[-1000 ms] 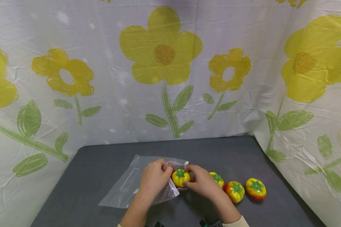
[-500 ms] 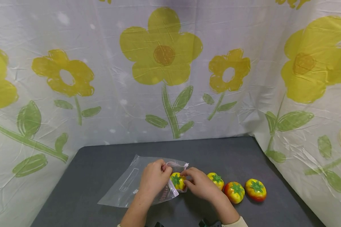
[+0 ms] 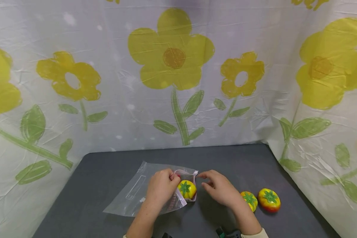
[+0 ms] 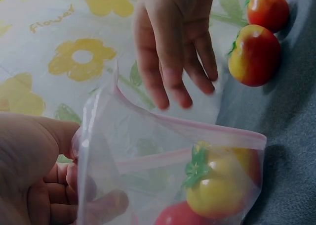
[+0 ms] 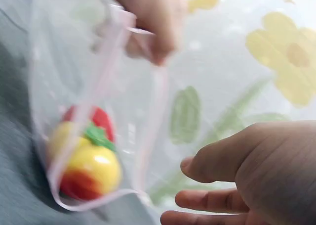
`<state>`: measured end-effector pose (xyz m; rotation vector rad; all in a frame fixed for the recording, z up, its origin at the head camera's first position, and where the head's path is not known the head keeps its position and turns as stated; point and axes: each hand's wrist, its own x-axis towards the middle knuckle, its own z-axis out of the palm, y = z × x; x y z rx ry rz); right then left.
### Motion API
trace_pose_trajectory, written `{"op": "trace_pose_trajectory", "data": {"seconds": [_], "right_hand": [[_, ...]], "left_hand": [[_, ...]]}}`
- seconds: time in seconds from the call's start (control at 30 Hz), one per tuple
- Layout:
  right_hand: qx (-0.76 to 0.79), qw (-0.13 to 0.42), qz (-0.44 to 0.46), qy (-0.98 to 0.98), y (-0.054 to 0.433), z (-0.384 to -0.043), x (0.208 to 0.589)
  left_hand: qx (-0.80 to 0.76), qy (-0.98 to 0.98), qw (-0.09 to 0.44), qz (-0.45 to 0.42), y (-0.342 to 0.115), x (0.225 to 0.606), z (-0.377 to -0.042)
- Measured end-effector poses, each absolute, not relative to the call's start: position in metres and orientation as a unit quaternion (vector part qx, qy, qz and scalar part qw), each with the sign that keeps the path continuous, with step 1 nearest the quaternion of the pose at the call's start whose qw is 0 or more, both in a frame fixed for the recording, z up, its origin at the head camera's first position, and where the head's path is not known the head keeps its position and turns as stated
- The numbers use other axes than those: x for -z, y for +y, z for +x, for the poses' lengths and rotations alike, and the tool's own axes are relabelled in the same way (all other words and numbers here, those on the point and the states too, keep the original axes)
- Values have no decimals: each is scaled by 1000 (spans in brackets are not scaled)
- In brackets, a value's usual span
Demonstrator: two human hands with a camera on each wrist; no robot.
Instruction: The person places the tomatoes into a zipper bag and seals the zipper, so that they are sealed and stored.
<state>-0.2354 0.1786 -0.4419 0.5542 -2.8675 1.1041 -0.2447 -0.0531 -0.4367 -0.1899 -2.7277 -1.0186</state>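
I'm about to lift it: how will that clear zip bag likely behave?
The zip bag looks floppy, its clear film visibly bending. It would probably sag around the yellow tomato-like fruit inside. That rounded fruit might roll out, lying by the opening.

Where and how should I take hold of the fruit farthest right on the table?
From above with the right hand, likely best: pinch the rightmost fruit across its near and far sides, at the widest part. It is round, green leaves up and uncovered, and the neighbouring fruit sits close on its left, crowding that side.
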Motion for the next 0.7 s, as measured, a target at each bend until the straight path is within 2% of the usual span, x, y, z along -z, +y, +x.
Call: {"op": "trace_pose_trajectory", "data": {"seconds": [0.17,0.4,0.57,0.7], "right_hand": [[-344,29,111,-932,205,-235,429],[-316,32,66,-946,247,-229,416],[-290,-6,27,-956,280,-228,413],[-264,-72,-25,-962,313,-230,419]], "left_hand": [[340,-933,94,-70,-55,435,-245],[336,-938,53,-73,-58,435,-245],[324,-942,36,-79,-61,435,-244],[308,-948,33,-80,-63,435,-243]]}}
